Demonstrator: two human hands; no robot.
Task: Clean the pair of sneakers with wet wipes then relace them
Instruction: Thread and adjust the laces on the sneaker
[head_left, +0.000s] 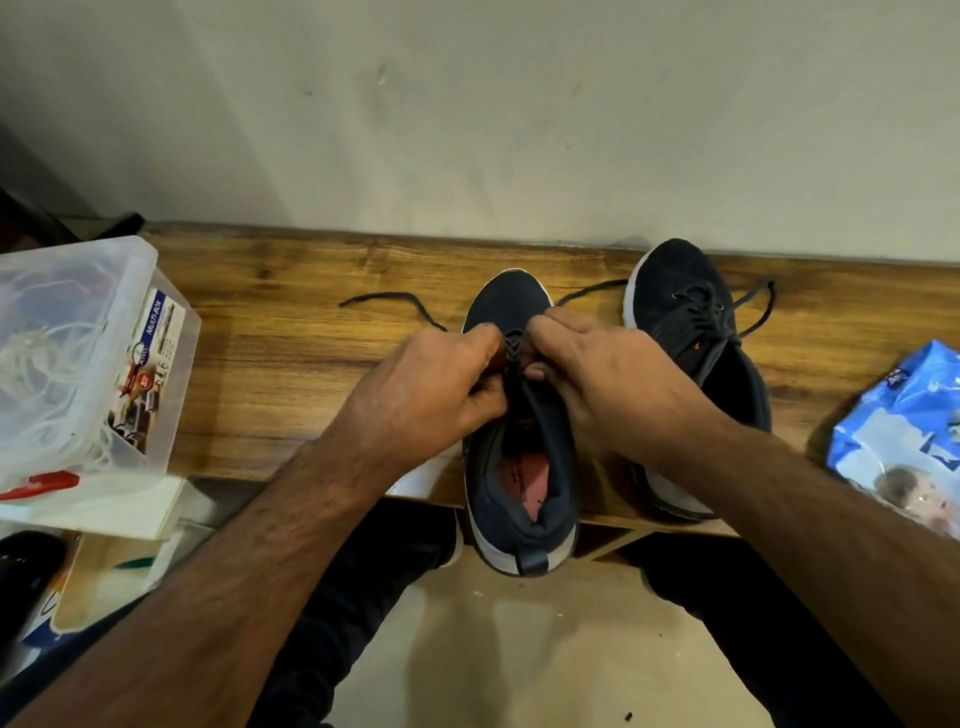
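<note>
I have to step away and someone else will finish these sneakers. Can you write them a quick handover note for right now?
Left hand and right hand: both pinch the lace at the eyelets of the near sneaker, which overhangs the front edge of the wooden bench.
Its lace ends trail loose toward the wall.
Far sneaker: on the bench to the right, looks laced, not tied.
Wipes pack: far right.
Left: finish lacing the near sneaker.

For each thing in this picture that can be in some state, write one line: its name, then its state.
Near sneaker: partly laced, lace ends loose on the shelf, heel overhanging the edge.
Far sneaker: laced, ends untied.
Left hand: pinching the near sneaker's lace.
Right hand: pinching the lace from the other side.
Wipes pack: lying crumpled; whether open, cannot tell.
Plastic box: lidless, holding white cord.
</note>
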